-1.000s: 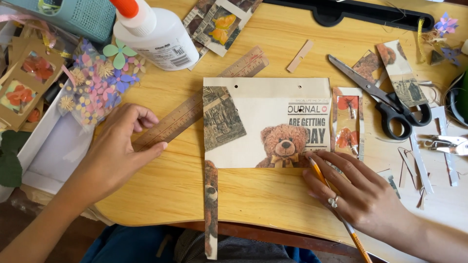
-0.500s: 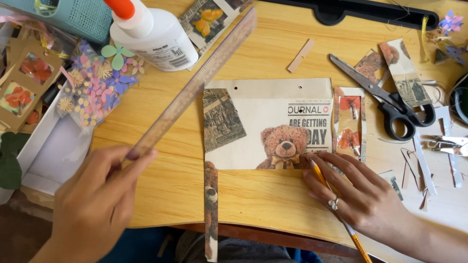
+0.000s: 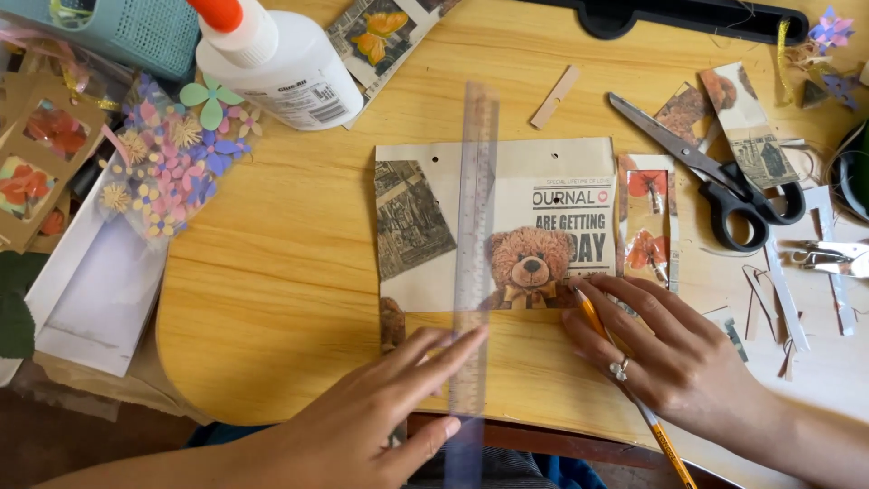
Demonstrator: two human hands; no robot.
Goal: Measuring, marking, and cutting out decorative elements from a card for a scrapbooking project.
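A tan paper sheet [image 3: 543, 172] with a teddy bear picture and old photo cut-outs lies on the wooden table [image 3: 272, 272]. A clear plastic ruler [image 3: 474, 226] lies upright across the sheet, running from the table's near edge up past the sheet's top. My left hand [image 3: 380, 417] presses flat on the ruler's lower end. My right hand [image 3: 670, 353] rests on the sheet's lower right corner and holds an orange pencil [image 3: 665, 439], tip near the bear.
A white glue bottle [image 3: 272, 63] stands at the top left beside a bag of paper flowers [image 3: 176, 158]. Black-handled scissors [image 3: 715, 177] lie at the right among paper scraps. A white box [image 3: 86, 290] sits at the left edge.
My left hand has swung the ruler from a slant at the left to upright across the middle of the sheet. The right hand has stayed put.
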